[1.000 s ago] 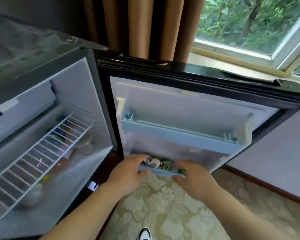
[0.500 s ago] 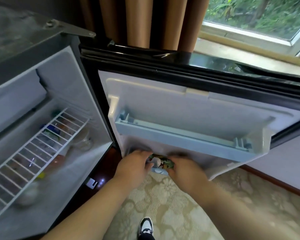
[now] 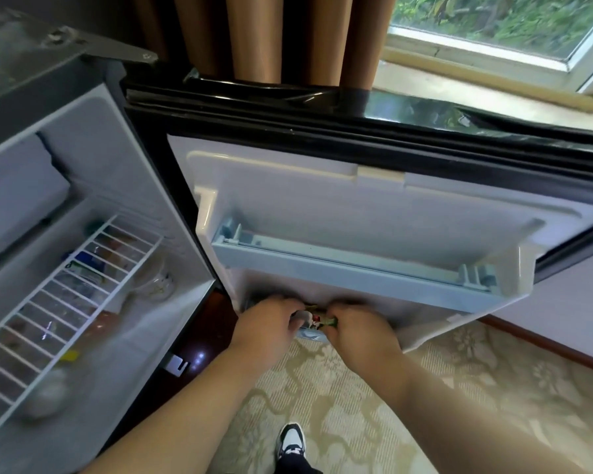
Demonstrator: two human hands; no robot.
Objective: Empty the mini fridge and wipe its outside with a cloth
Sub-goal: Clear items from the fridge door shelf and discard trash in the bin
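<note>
The mini fridge [image 3: 93, 186] stands open with its door [image 3: 374, 213] swung wide, and the step in hand is the emptying: both hands work at the lowest door shelf [image 3: 310, 334], a pale blue plastic lip. The left hand [image 3: 271, 323] and the right hand [image 3: 356, 328] are curled from both sides on a small bunch of packets [image 3: 317, 321] – glossy, crumpled, green and white – and the fingers look closed on them, though the tips are hidden. I judge the next move needs a firm lift up and out, so nothing slips back. Inside, blurred items lie under the white wire rack [image 3: 69, 295], among them a clear cup [image 3: 156, 282], so much remains; no cloth is in view.
</note>
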